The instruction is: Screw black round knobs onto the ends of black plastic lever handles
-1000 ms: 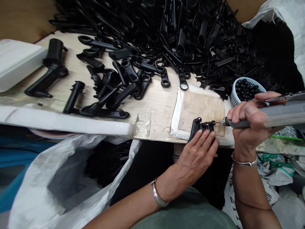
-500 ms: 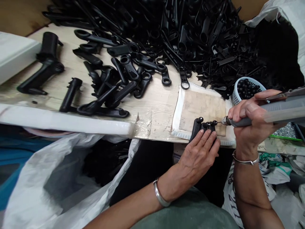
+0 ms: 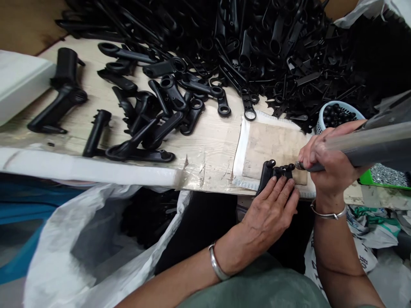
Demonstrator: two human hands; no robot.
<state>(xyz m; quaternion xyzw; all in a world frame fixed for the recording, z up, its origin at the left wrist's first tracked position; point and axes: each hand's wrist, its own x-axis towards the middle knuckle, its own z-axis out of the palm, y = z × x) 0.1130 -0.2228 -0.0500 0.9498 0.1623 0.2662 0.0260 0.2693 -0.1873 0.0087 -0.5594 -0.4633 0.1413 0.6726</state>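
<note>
My left hand presses its fingers on a small group of black plastic crank arms at the table's front edge, on a worn board pad. Small round black knobs stand at the far ends of these parts. Wrapped round a grey power screwdriver is my right hand. The driver's tip points left at the rightmost knob, close to it; whether they touch cannot be made out.
Black plastic parts lie heaped across the back and left. A light blue basket holds black balls. At the right sits a green tray of screws. White foam edges the table, above an open white sack.
The driver's rear end has swung up and towards me, and its tip sits a little further right. My left hand keeps its hold, and the view has shifted slightly.
</note>
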